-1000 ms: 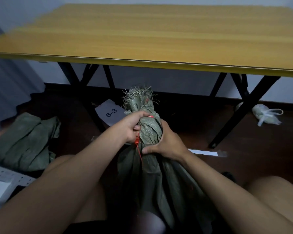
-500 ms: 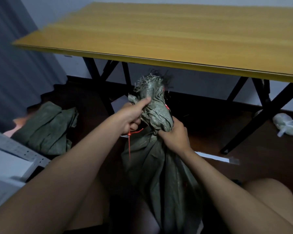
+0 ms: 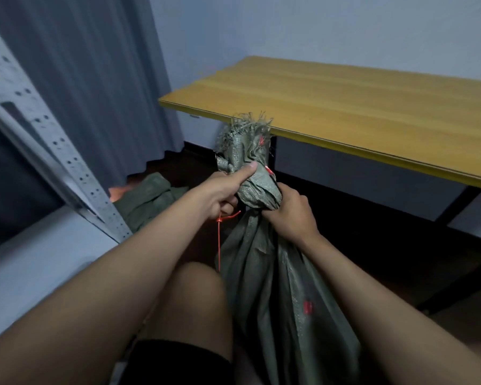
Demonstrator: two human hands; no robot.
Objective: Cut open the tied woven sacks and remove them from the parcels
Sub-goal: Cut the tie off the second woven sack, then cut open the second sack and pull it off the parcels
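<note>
A grey-green woven sack (image 3: 264, 273) stands upright between my knees, its neck bunched and its frayed top reaching the table edge. My left hand (image 3: 222, 190) grips the left side of the neck, thumb stretched along the fabric. Beneath that hand a thin red zip tie (image 3: 220, 237) hangs down, its loop bent sideways under my fingers. My right hand (image 3: 286, 212) clutches the neck from the right, just below the bulge. The sack's contents are hidden.
A yellow wooden table (image 3: 345, 107) on black legs stands ahead and to the right. Another crumpled green sack (image 3: 147, 201) lies on the dark floor at left. A white perforated metal rack (image 3: 53, 151) and a grey curtain (image 3: 95, 79) fill the left side.
My view has swung left, so the table moved right and the rack and curtain came in. The sack's neck is raised higher and the red tie dangles lower.
</note>
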